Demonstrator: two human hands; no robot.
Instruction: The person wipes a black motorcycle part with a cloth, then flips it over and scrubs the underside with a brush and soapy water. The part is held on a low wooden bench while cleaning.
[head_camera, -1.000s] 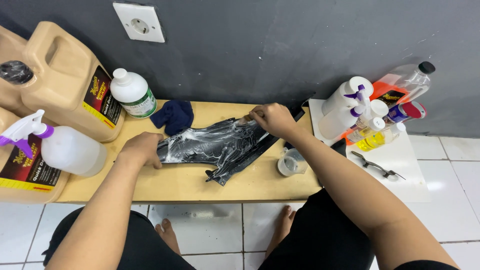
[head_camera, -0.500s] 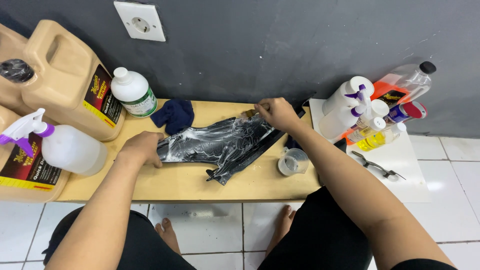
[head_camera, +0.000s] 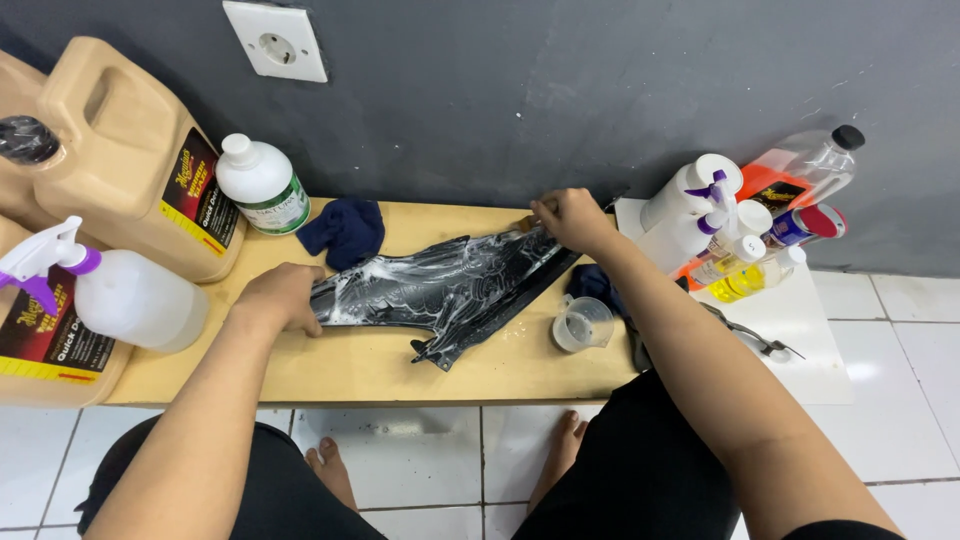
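Two tan jugs (head_camera: 120, 160) stand at the left against the dark wall (head_camera: 560, 90); what is in them cannot be seen. A white spray bottle (head_camera: 130, 298) lies just in front, a capped white bottle (head_camera: 262, 185) beside the jugs. At the right, a cluster of spray bottles (head_camera: 735, 225) holds orange and yellow liquid. A small clear cup (head_camera: 583, 323) looks empty.

On the wooden bench (head_camera: 340, 365) lies a black plastic panel (head_camera: 445, 285), streaked with white foam. The left hand (head_camera: 280, 297) clamps down on its left end. The right hand (head_camera: 572, 218) is closed narrowly at its right end; what it pinches cannot be told. A blue cloth (head_camera: 345, 230) sits behind, white floor tiles (head_camera: 900, 400) below.
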